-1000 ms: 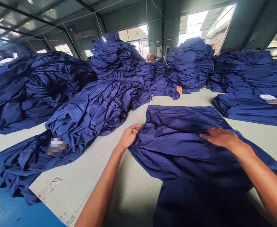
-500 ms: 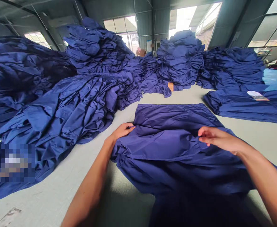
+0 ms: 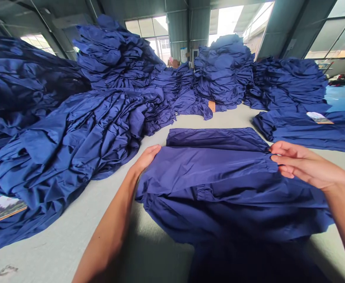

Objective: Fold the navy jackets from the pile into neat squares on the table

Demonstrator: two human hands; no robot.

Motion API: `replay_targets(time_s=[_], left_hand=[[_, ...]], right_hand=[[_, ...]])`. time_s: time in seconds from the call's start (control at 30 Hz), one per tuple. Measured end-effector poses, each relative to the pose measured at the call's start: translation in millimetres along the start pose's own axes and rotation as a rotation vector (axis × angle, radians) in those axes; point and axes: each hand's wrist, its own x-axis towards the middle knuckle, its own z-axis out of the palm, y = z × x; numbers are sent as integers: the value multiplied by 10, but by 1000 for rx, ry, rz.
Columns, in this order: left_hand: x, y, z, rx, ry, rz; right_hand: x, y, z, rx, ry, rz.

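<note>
Left hand (image 3: 145, 159): mine, palm down, fingers loosely together, nothing held between them; just beside the garment's far left corner.

Right hand (image 3: 303, 163): mine, fingers and thumb close together at the fold's right end, touching the cloth; whether they pinch it, I cannot tell.

Garment (image 3: 216, 177): navy cloth, folded in layers, lying between my hands on the table; its near end runs into dark shadow.

Table (image 3: 72, 251): pale grey work surface, scuffed, bearing everything listed here.

Long heap (image 3: 72, 133): crumpled navy cloth, near my left hand, not touching it.

Tall stacks (image 3: 222, 70): piled navy cloth, at the table's far side, behind the garment.

Folded pile (image 3: 307, 131): navy, just beyond my right hand, with a paper tag (image 3: 319, 118) on top.

Printed card (image 3: 4, 210): at the long heap's left edge.

Floor (image 3: 343, 98): blue, beyond the table.

Windows (image 3: 145, 31): bright, in the far wall.
</note>
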Motion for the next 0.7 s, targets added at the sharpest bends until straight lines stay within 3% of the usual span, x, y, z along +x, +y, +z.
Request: replay_targets(time_s=[0.1, 0.27, 0.37, 0.47, 0.57, 0.7], left_hand=[[7, -31, 11, 102, 39, 48], [0, 78, -89, 236, 11, 106], [-96, 366, -268, 373, 122, 183], [-283, 705, -381, 466, 115, 246], [-509, 904, -276, 541, 32, 266], [-857, 815, 141, 691, -27, 277]], right_hand=[[-27, -32, 49, -84, -66, 18], [98, 215, 34, -276, -293, 117], [164, 331, 29, -217, -210, 115], [198, 374, 113, -210, -73, 148], [216, 356, 258, -305, 36, 199], [135, 181, 291, -238, 7, 107]])
